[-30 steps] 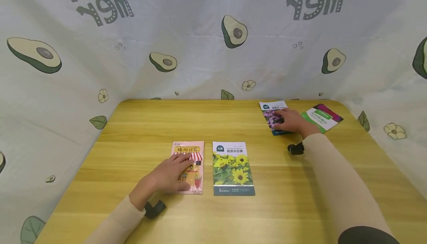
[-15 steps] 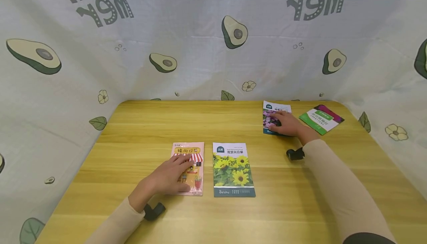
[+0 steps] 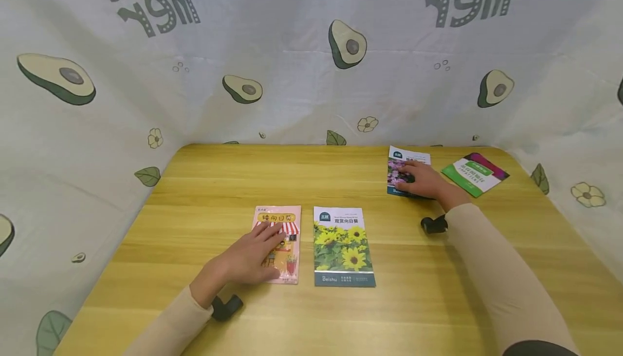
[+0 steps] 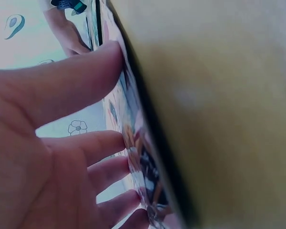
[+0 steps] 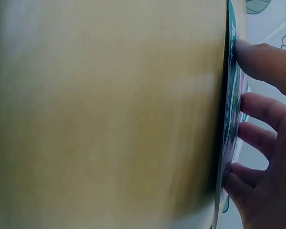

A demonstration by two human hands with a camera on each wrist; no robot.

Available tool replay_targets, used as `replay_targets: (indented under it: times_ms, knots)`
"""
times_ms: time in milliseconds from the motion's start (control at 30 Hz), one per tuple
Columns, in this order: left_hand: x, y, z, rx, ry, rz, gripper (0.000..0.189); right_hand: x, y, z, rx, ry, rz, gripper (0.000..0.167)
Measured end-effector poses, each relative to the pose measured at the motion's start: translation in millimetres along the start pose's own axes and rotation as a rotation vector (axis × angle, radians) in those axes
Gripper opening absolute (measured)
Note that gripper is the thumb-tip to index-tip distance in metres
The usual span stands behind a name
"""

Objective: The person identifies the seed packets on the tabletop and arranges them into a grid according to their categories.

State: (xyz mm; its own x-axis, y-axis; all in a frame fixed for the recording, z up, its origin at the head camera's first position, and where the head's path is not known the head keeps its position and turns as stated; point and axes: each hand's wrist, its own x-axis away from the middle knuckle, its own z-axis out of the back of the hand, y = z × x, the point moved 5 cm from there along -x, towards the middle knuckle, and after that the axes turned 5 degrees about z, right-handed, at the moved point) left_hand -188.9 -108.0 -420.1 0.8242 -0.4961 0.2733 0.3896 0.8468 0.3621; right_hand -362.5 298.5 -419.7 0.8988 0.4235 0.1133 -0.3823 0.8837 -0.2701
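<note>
Watching remotely, I see the left hand (image 3: 245,256) touching a flat, rectangular pink packet (image 3: 288,250), the right hand (image 3: 427,180) a white, purple-flowered packet (image 3: 396,175), each grip relaxed.

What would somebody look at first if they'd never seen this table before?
Probably the yellow-flower packet, lying uncovered near the middle of the wooden table. Next might be the pink packet to its left, partly under the left grip, and the purple-flower packet near the far edge, partly under the right grip. Behind the table, avocados dot the pale cloth.
</note>
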Motion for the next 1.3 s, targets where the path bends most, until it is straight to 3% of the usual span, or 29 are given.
replay_targets:
  times_ms: [467,800,1033,1300]
  knots:
    - [1.6,5.4,2.7,-0.100,-0.004,-0.040,0.074,1.8,-1.4,2.4,-0.018,0.004,-0.013,0.066]
    - [2.6,5.9,2.0,-0.076,-0.010,-0.025,0.075,2.9,-1.6,-0.6,-0.032,0.003,-0.008,0.066]
    - [3.2,6.7,1.5,-0.049,-0.009,-0.020,0.075,4.3,-7.0,-3.5,-0.017,0.008,0.045,0.064]
    - [3.6,7.6,2.2,-0.062,-0.006,-0.023,0.076,7.4,-13.9,-8.0,-0.028,-0.026,0.056,0.066]
